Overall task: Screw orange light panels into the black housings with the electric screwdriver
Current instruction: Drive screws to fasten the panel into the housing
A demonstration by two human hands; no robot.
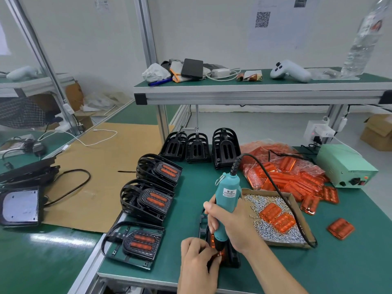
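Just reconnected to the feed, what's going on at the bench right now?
A person's right hand grips the teal electric screwdriver, its tip down on an orange light panel seated in a black plastic housing. The left hand steadies the panel. Finished housings sit to the left; the cardboard tray of silver screws sits to the right.

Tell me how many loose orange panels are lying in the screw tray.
2. One orange panel lies mid-tray on the screws; the second sits just right of and nearer than it, touching. Others could be buried under screws.
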